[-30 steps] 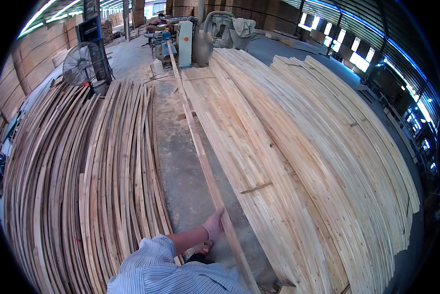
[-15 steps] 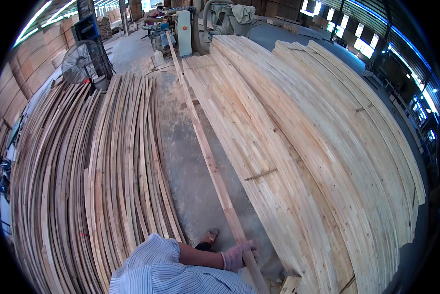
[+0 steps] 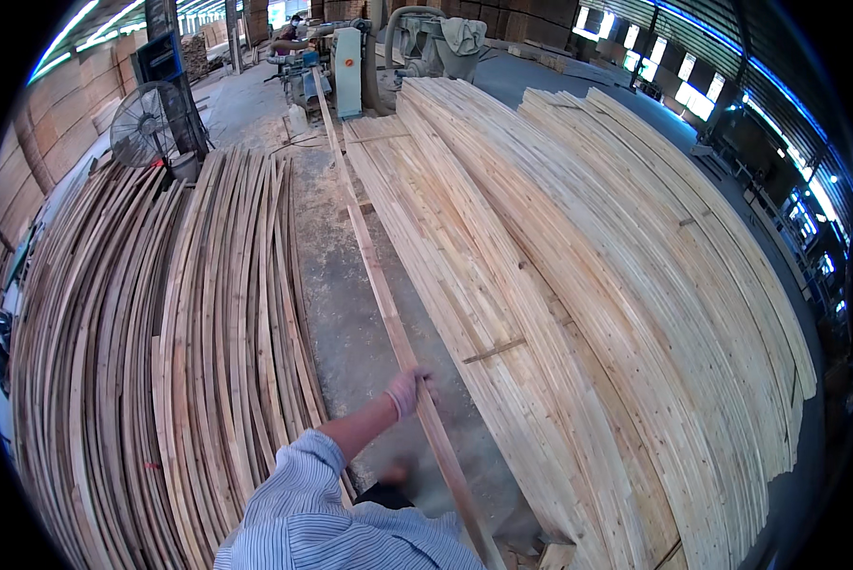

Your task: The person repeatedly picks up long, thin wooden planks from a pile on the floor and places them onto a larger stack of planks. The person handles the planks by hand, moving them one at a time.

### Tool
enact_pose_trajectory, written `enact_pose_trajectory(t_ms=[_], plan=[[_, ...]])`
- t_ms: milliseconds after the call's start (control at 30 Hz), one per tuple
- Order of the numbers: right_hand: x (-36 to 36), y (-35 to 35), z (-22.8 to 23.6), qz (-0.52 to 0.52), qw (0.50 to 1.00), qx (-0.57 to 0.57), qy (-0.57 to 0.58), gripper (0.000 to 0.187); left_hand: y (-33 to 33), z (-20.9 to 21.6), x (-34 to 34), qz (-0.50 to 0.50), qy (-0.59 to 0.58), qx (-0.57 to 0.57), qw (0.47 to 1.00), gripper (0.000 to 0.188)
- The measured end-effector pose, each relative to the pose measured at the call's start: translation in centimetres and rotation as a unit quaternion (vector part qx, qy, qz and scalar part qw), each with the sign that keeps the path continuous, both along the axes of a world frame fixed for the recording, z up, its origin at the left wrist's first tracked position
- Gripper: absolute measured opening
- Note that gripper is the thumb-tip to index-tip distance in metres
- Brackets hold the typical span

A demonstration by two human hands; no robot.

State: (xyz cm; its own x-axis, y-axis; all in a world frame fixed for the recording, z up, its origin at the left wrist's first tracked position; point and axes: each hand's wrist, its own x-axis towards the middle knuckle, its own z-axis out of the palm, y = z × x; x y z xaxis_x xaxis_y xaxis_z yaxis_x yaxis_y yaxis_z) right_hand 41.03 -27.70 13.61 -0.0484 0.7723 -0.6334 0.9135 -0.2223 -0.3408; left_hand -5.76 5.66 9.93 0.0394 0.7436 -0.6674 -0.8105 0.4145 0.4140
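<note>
A long, narrow wooden strip runs from near the bottom edge up toward a machine at the far end of the aisle. My left hand, in a pale pinkish glove, is closed around this strip, its fingers wrapped over the right side. A striped sleeve covers my upper arm, and the forearm is bare. Partway up there is a slight step in the strip's line, and I cannot tell whether two pieces meet there. My right hand is not in view.
Long, thin wooden strips lie side by side on the left. Wide rows of pale boards fill the right. Far ahead stand a machine with a light cabinet, a fan and a person. Sawdust covers part of the floor.
My left hand has moved forward, up and to the left in view, still closed on the strip. The arm is stretched further out. My foot has become blurred.
</note>
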Motion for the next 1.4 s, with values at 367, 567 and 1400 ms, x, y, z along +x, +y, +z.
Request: enact_pose_trajectory(t_ms=[367, 567, 1400], plan=[[-7.6, 6.3, -0.2, 0.062, 0.998, 0.017, 0.029, 0.054, -9.7, -4.3, 10.3, 0.062, 0.056, -0.048, 0.995, 0.053], [-7.6, 7.7, -6.0, 0.004, 0.994, 0.09, 0.058, 0.051, -6.3, -3.4, 8.8, 0.017, 0.021, -0.067, 0.997, 0.06], [-12.3, 11.2, 3.8, -0.19, 0.961, 0.196, 0.054, 0.063, -7.9, -12.3, 11.6, -0.174, -0.019, -0.113, 0.978, 0.052]])
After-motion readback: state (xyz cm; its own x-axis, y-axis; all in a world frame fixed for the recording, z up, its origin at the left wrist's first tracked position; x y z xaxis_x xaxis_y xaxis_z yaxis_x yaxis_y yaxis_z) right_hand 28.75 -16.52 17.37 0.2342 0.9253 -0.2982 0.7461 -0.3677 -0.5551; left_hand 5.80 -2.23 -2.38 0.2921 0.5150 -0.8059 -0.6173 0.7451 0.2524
